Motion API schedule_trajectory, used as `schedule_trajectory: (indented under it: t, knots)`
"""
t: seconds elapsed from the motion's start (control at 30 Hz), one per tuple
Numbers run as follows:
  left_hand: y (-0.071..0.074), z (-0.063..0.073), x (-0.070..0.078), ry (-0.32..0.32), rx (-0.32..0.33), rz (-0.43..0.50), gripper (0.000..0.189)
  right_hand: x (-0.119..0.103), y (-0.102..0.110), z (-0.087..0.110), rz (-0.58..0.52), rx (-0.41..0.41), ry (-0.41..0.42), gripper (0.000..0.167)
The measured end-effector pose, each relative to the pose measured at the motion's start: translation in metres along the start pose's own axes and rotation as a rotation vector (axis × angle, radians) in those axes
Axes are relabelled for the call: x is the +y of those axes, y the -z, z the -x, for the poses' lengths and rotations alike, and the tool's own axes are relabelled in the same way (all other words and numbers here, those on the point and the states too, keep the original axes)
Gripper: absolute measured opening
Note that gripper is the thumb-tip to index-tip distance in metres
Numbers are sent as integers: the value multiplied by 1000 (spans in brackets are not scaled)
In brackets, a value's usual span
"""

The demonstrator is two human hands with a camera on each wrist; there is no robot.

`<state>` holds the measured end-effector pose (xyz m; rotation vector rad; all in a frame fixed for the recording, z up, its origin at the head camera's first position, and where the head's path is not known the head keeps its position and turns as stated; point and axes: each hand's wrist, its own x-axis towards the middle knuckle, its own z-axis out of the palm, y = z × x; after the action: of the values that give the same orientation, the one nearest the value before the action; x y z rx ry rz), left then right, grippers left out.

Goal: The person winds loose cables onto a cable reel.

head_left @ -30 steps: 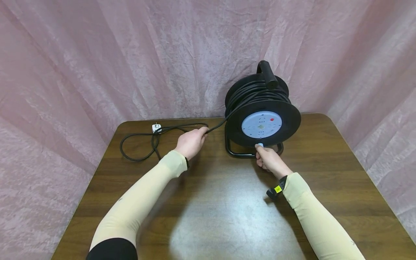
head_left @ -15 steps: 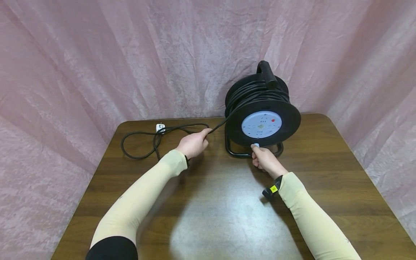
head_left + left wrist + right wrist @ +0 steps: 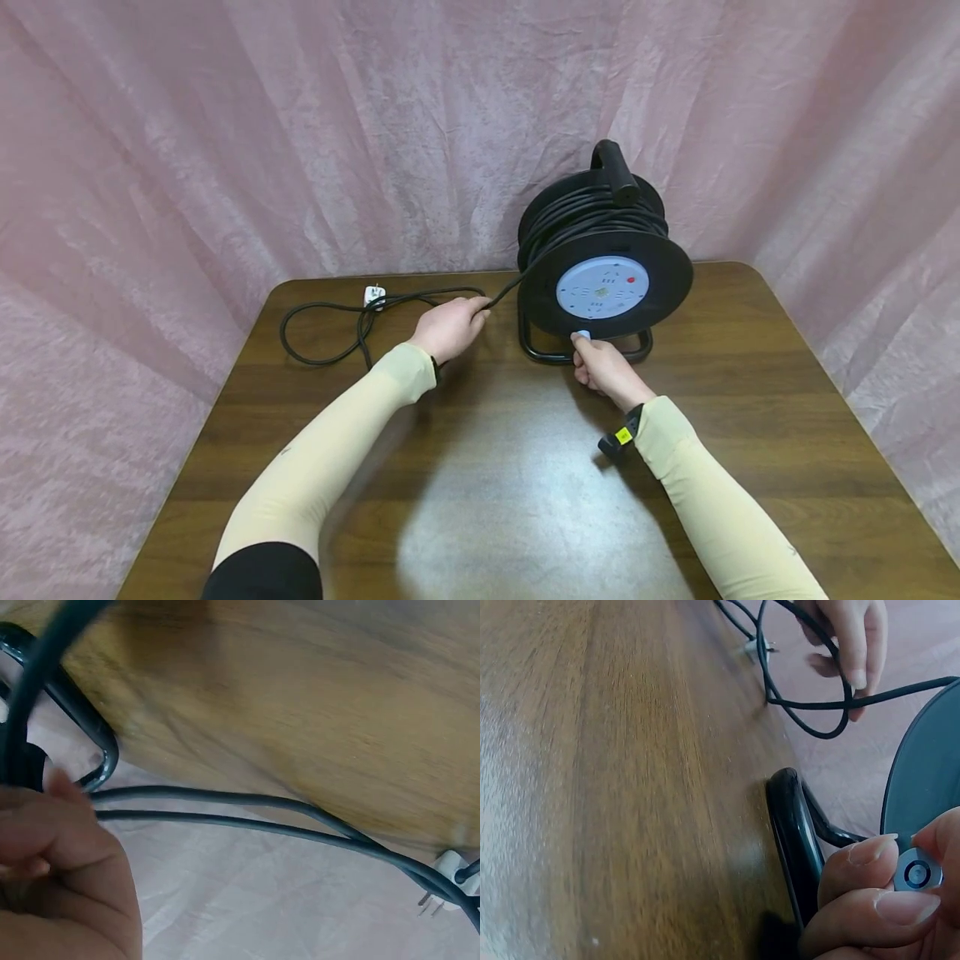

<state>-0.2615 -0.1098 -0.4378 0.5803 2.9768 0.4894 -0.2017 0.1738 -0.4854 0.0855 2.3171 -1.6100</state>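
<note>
A black cable reel (image 3: pixel 671 287) with a pale blue socket panel (image 3: pixel 603 287) stands on its tubular stand toward the back right of the table. My right hand (image 3: pixel 606 367) pinches a small grey-blue knob (image 3: pixel 919 871) at the bottom of the reel's front disc, between thumb and fingers. To the left of the reel, my left hand (image 3: pixel 452 327) holds the black cable (image 3: pixel 505 289), which runs from its fingers up to the wound coils (image 3: pixel 596 218). Beyond that hand, the loose cable lies in loops ending at a white plug (image 3: pixel 374 297); the left wrist view shows the plug's metal pins.
The wooden table (image 3: pixel 525 500) meets a pink velvet curtain (image 3: pixel 450 125) along its back edge. A black carrying handle (image 3: pixel 619 175) rises above the reel. The stand's black tube foot (image 3: pixel 547 357) reaches forward under the disc, close to my right hand.
My right hand has moved left with the knob, and the reel's panel has turned slightly clockwise. The plug and loose cable have slid right toward the reel. The left hand has shifted slightly right.
</note>
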Motion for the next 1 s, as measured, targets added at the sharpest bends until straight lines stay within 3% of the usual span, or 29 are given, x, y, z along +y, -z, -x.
schedule_trajectory:
  t: [0.07,0.17,0.53,0.63,0.83,0.93,1.0]
  knots:
    - [0,-1,-1,-25,48,-6,37,-1,-2,-1,4,-1,5,54]
    - [-2,-3,-2,-56,62,14,37,-3,-5,-1,-6,-4,6,54]
    - [-5,2,0,-104,-27,27,52,-11,-12,-2,-8,-23,30,55]
    - [-2,6,2,-77,-31,19,51,-12,-13,-2,-8,-30,35,55]
    - [8,19,4,36,8,5,40,-11,-13,-4,6,-35,35,55]
    - [11,25,3,71,-29,57,32,-11,-14,-4,7,-37,36,57]
    - [11,31,2,97,-97,133,34,-12,-14,-4,8,-39,37,58]
